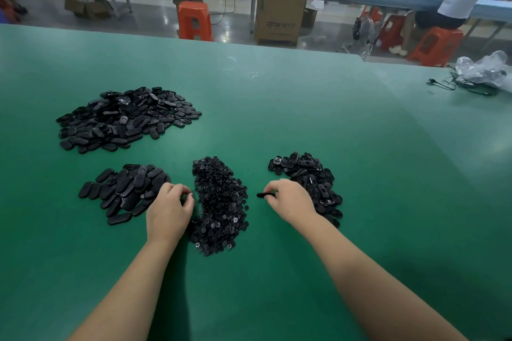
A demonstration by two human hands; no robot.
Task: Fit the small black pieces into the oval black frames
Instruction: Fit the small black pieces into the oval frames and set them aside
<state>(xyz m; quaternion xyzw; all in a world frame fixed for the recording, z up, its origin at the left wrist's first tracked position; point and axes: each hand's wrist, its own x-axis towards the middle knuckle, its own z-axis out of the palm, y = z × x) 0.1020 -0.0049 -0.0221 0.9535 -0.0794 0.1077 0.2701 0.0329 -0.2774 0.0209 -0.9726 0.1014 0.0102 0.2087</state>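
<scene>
Now mid-pick: right hand pinching one oval black frame in a narrow grip just above the green bench, left hand curled at the small-pieces heap, contents unclear; next, seating a piece squarely.

Small round black pieces lay heaped centrally. Oval black frames sat in three piles: far left, near left, right. One frame was pinched edge-on.
</scene>
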